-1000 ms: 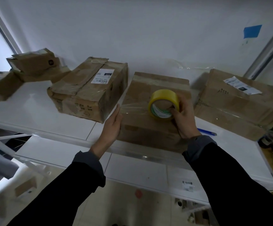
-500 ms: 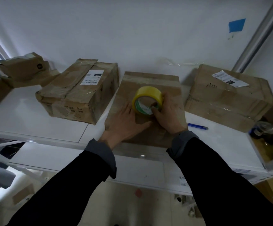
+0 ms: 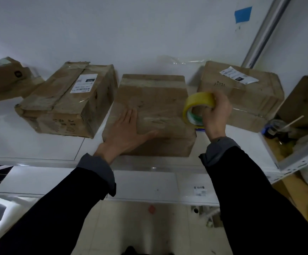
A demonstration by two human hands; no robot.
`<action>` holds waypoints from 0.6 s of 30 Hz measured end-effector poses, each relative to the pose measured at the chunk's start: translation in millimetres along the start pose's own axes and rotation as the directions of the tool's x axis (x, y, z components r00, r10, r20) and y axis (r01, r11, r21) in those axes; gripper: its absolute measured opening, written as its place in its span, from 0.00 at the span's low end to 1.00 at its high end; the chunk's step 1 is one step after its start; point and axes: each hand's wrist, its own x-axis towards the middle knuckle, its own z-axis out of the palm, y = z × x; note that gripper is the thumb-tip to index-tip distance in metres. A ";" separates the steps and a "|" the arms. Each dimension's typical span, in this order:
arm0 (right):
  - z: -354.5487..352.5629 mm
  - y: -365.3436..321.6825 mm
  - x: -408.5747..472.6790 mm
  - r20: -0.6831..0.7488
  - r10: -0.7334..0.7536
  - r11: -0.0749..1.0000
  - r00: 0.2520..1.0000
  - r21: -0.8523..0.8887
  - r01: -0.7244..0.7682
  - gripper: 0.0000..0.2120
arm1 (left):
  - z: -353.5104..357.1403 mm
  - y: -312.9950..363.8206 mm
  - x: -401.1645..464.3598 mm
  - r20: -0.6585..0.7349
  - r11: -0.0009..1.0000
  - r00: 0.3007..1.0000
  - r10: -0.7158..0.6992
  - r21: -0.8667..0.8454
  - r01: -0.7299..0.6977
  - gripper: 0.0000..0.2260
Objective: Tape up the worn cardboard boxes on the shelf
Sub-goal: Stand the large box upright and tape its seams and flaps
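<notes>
Change: tape roll (image 3: 199, 108) carried from the middle of the middle box (image 3: 154, 115) out past its right edge within the last second; a glossy strip of clear tape (image 3: 154, 120) now laid across the top from left to right.
Left hand before: at the left edge of the box, pinning the tape's start.
Left hand now: left hand (image 3: 126, 132) flat on the lid, fingers straight and spread, palm pressing on the left part of the strip.
Right hand now: right hand (image 3: 216, 115) curled round the roll, fingers through its core, thumb side hidden behind it; roll tilted, held just off the box's right edge and above the shelf (image 3: 39, 142).
Meaning for the task: one band judged run the full width of this box; likely left to do, wrapping it down the right side and cutting or tearing it free. Whether the tape already sticks down that side cannot be told.
Box relative to hands: middle box directly under the left hand, just left of the right hand.
Other boxes: labelled box (image 3: 66, 100) just beside it on the left, another labelled box (image 3: 241, 94) on the right behind the roll, both untouched by either hand.
Pen: blue tip (image 3: 201, 130) barely showing below the roll.
</notes>
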 end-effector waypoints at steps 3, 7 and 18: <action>-20.8 24.5 3.0 -0.124 0.114 0.993 0.986 0.035 -0.110 0.23 | 0.8 -0.4 1.3 0.012 1.000 1.000 -0.005 0.010 0.005 0.55; -23.5 54.2 0.3 -0.113 0.225 0.974 0.968 0.020 -0.224 0.22 | -0.3 1.8 0.6 0.027 1.000 1.000 -0.009 0.000 0.009 0.54; 18.7 101.6 -38.3 -0.064 0.499 0.864 0.864 0.111 -0.490 0.12 | -6.6 -16.1 7.4 -0.083 0.985 0.994 0.067 -0.152 -0.079 0.28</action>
